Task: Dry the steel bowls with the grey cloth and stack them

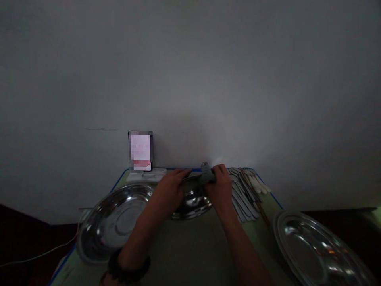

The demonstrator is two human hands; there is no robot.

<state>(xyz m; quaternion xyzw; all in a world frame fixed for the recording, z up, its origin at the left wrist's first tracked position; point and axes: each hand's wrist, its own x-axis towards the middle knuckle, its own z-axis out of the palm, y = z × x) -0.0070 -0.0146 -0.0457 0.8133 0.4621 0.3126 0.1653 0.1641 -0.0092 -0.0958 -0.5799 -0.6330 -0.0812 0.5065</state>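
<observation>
A shiny metal bowl (193,203) is tilted up between my hands over the middle of the table. My left hand (170,190) grips its left rim, with the fingers reaching over the far edge. On the other side, my right hand (219,183) is closed on a grey cloth (206,174), pressed to the bowl's upper right rim. The fingertips of the right hand are partly hidden by the cloth. Just right of that hand lie several metal utensils (242,198) side by side.
A large metal basin (116,222) stands on the left, partly behind my left forearm. Another basin (315,246) sits at the right edge. White-handled cutlery (258,183) lies back right. A phone (141,151) leans on the wall behind a white object (145,175). A cable (44,254) hangs at left.
</observation>
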